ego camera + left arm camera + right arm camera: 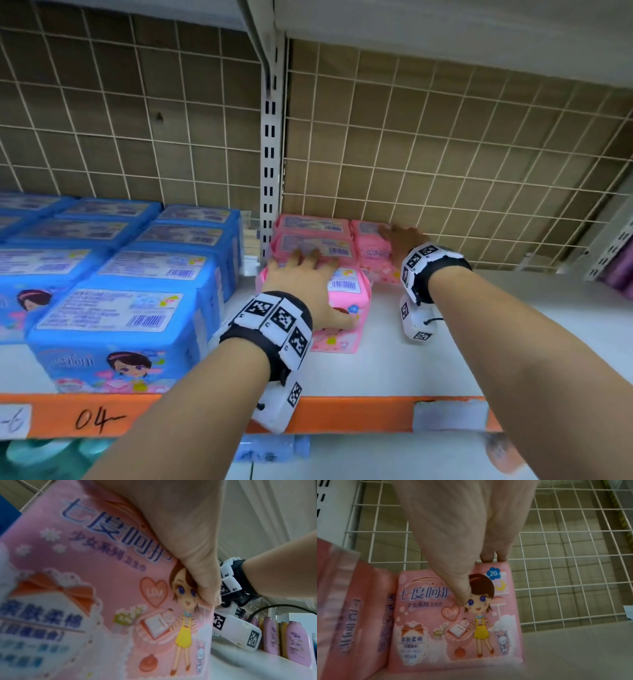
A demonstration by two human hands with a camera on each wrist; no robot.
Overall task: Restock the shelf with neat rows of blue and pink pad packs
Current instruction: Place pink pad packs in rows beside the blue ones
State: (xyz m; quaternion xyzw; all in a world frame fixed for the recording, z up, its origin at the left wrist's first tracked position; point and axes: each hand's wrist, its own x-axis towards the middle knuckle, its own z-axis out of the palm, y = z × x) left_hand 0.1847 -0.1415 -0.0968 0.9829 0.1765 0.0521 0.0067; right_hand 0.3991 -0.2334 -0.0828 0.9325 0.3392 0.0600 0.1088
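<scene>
Blue pad packs [137, 274] stand in rows on the left of the white shelf [513, 325]. Right of the upright post, pink packs [315, 246] form a short column. My left hand [305, 284] grips the front pink pack [346, 298] of that column, fingers over its top and thumb [197, 561] on its printed face [102, 601]. My right hand [404, 241] holds another pink pack [373, 253] upright by the wire back, beside the column. Its thumb [458, 581] presses that pack's front [462, 628], and its fingers hook over the top edge.
A wire grid [445, 154] backs the shelf and a slotted upright post [272, 154] splits blue from pink. The orange shelf edge [342, 411] runs along the front. Purple bottles [620, 274] stand at the far right. Bare shelf lies right of the pink packs.
</scene>
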